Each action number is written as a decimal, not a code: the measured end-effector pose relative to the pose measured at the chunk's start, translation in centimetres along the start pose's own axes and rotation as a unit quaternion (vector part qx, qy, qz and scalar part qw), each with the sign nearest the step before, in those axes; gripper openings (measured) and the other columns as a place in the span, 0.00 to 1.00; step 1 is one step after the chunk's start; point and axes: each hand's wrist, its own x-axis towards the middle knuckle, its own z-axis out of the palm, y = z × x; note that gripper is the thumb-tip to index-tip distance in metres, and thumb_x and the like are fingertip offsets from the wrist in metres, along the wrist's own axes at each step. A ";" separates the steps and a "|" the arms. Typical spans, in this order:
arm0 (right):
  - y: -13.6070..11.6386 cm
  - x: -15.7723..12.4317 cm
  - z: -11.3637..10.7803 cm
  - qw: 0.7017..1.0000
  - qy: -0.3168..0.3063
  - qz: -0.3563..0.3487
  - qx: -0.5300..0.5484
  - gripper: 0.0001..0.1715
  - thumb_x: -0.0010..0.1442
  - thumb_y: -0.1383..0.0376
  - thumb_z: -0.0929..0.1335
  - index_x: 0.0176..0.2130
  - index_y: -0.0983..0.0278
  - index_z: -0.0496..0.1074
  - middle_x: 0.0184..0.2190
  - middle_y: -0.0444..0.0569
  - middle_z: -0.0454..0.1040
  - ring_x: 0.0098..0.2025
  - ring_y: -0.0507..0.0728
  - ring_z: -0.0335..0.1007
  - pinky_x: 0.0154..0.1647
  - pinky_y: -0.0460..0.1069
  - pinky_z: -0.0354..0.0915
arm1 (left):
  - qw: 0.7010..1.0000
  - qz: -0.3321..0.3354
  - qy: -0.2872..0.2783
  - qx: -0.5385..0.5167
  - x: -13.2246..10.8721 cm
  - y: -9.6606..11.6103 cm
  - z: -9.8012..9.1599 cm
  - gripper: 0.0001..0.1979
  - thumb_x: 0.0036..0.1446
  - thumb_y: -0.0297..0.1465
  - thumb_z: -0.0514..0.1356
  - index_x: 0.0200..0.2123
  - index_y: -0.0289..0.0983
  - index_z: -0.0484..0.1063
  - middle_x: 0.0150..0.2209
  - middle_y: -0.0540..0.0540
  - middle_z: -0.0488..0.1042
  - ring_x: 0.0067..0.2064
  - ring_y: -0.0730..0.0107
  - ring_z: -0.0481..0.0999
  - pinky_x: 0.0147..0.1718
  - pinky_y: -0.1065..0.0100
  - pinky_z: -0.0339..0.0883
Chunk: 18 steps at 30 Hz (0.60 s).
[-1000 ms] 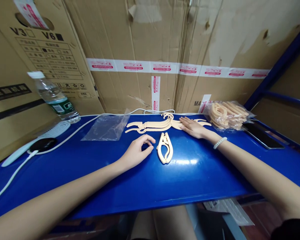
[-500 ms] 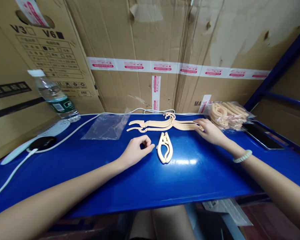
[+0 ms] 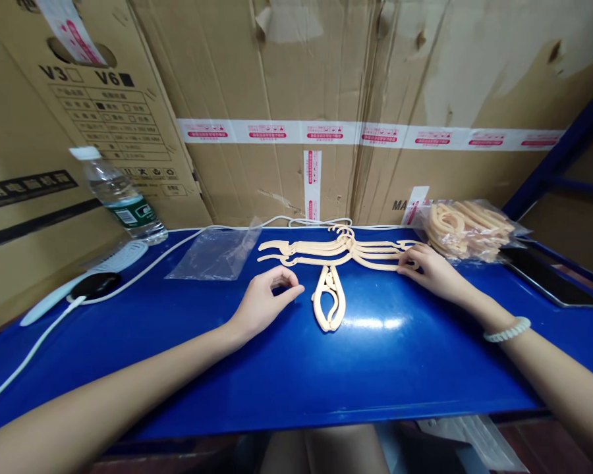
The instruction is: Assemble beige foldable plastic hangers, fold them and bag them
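Several cream folding hangers (image 3: 321, 248) lie unfolded in a stack on the blue table, their hooks gathered at the back. My right hand (image 3: 432, 270) pinches the right arm end of the nearest hanger in that stack. Just in front of them lies a folded hanger (image 3: 329, 303), its two arms brought together. To its left, my left hand (image 3: 267, 299) hovers over the tabletop with loosely curled fingers. Nothing is in that hand, and a small gap shows between thumb and fingers.
Bagged hangers (image 3: 467, 230) lie at the back right, beside a dark phone (image 3: 551, 276). A clear plastic bag (image 3: 215, 252) lies back left. Further left are a water bottle (image 3: 128, 204), a pale comb-like item (image 3: 113, 260), a black puck (image 3: 96, 284) and a white cable (image 3: 17, 365). Cardboard (image 3: 267, 178) stands behind.
My right hand has drawn the nearest hanger's right arm slightly toward me, apart from the stack. My left hand's fingers have loosened a little. The camera view has shifted slightly.
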 end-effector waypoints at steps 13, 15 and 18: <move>-2.5 -0.1 -2.2 0.997 -0.028 0.038 0.057 0.15 0.64 0.53 0.66 0.32 0.61 0.67 0.29 0.48 0.73 0.30 0.57 0.69 0.32 0.51 0.64 | 1.000 0.022 0.017 -0.004 -0.2 0.8 0.3 0.10 0.56 0.33 0.63 0.28 0.37 0.64 0.27 0.53 0.68 0.29 0.74 0.68 0.31 0.71 0.62; -2.4 -0.3 -2.5 0.995 -0.008 0.056 0.080 0.16 0.63 0.51 0.66 0.33 0.60 0.67 0.27 0.47 0.73 0.29 0.57 0.69 0.31 0.51 0.64 | 0.999 0.017 0.030 -0.008 -0.2 1.0 0.2 0.13 0.55 0.34 0.64 0.27 0.37 0.62 0.25 0.54 0.66 0.27 0.75 0.66 0.30 0.71 0.61; -2.4 -0.5 -2.9 0.988 0.033 0.078 0.127 0.18 0.62 0.48 0.68 0.34 0.60 0.67 0.26 0.47 0.74 0.27 0.57 0.70 0.30 0.52 0.66 | 0.998 0.006 0.043 -0.039 0.0 0.9 0.1 0.13 0.54 0.35 0.65 0.28 0.37 0.64 0.26 0.54 0.66 0.28 0.75 0.67 0.31 0.71 0.63</move>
